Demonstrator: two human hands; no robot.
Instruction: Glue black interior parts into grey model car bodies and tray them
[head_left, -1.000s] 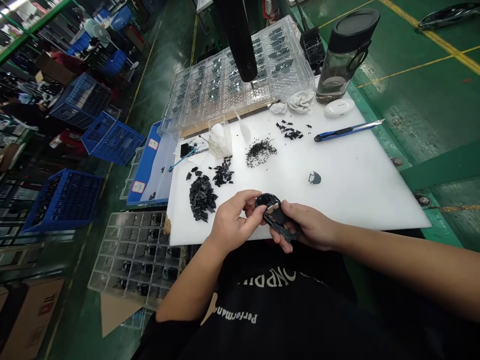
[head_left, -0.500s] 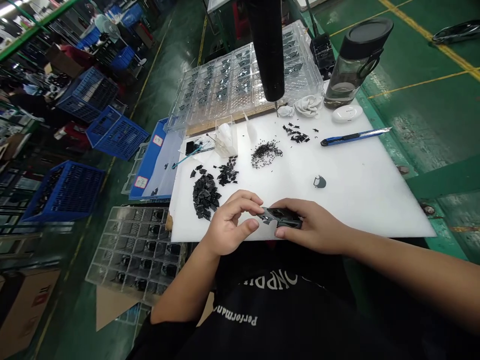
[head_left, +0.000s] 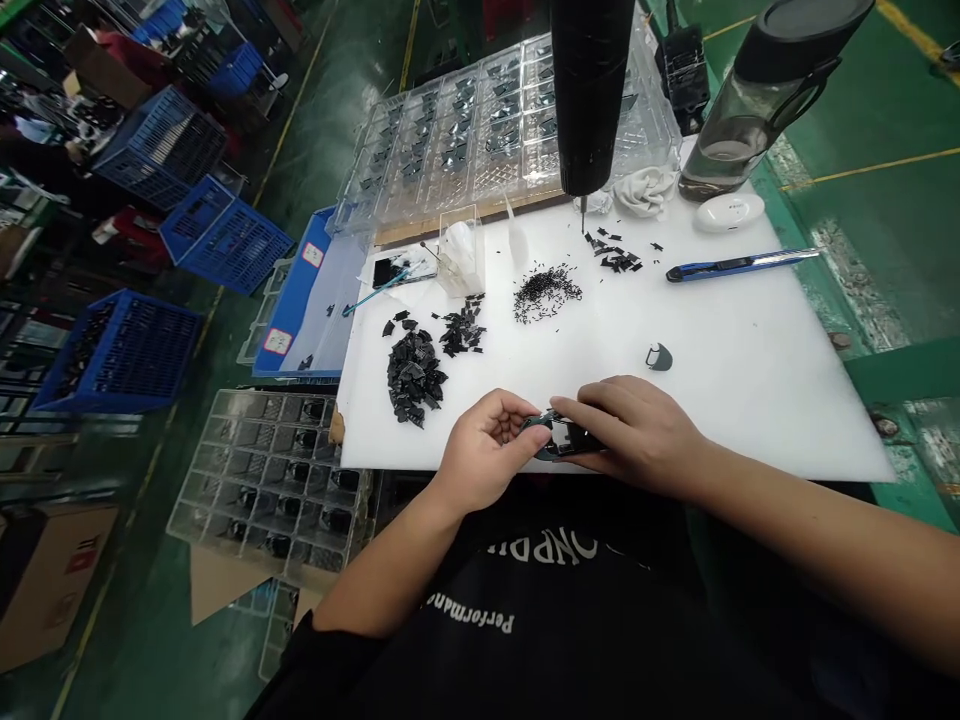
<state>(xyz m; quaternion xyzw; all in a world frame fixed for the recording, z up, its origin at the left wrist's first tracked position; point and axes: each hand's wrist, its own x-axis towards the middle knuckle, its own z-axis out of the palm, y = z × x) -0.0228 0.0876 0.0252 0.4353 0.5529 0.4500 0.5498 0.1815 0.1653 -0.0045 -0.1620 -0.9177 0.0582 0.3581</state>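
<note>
Between both hands, close to the board's front edge, is a dark glossy plastic housing (head_left: 561, 440) with a pale opening in its face. My left hand (head_left: 491, 445) pinches its left end between thumb and fingers. My right hand (head_left: 641, 435) wraps the right end, its fingers lying across the top and hiding part of the piece. Beyond my right hand lies a small curved dark plate (head_left: 659, 357). A heap of tiny black screws (head_left: 547, 293) is spread mid-board. Flat black plastic pieces (head_left: 414, 378) are piled at the left.
A black electric screwdriver (head_left: 589, 100) hangs tip-down over the white board (head_left: 720, 420). Behind stand a clear compartment tray (head_left: 480, 120) and a water bottle (head_left: 731, 140). A blue utility knife (head_left: 742, 264) lies at right. Another tray (head_left: 262, 470) sits lower left.
My left fingers have closed onto the housing's left end. My right fingers have shifted over its top, and the housing now shows a different face. The view has shifted slightly.
</note>
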